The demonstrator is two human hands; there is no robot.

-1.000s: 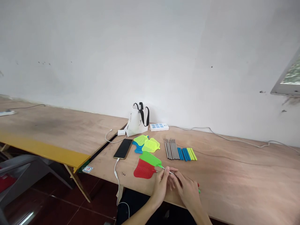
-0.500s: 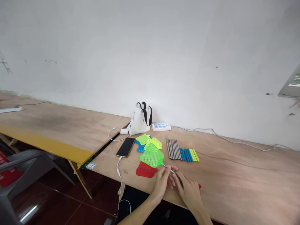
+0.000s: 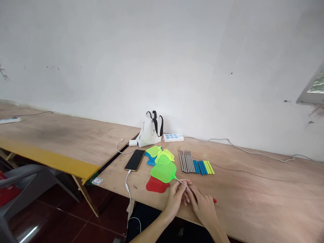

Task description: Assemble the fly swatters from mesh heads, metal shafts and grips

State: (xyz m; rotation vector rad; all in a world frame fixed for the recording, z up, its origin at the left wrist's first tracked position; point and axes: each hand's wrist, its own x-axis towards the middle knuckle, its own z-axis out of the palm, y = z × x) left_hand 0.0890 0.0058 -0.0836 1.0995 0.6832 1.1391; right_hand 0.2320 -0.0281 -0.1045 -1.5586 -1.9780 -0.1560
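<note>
Both of my hands are closed on the thin metal rod of a green fly swatter (image 3: 163, 172). My left hand (image 3: 174, 197) pinches the rod a short way below the mesh head, thumb on top. Close beside it, my right hand (image 3: 204, 206) grips farther down, and its fingers hide the lower end. A red fly swatter head (image 3: 156, 185) lies flat on the table, partly under the green one. The tip of a red handle (image 3: 215, 200) shows just past my right hand. Yellow mesh heads (image 3: 153, 151) and blue mesh heads (image 3: 151, 161) are stacked behind the green head.
Several metal rods (image 3: 186, 162) lie in a row, with blue grips (image 3: 199, 167) and yellow grips (image 3: 209, 167) beside them. A phone (image 3: 135, 160) on a cable is at the left. Behind stand a white bag (image 3: 149, 131) and a power strip (image 3: 173, 137). A gap separates the tables.
My left thumb has shifted slightly along the rod toward my right hand. The view has moved a little; the things on the table lie as before.
</note>
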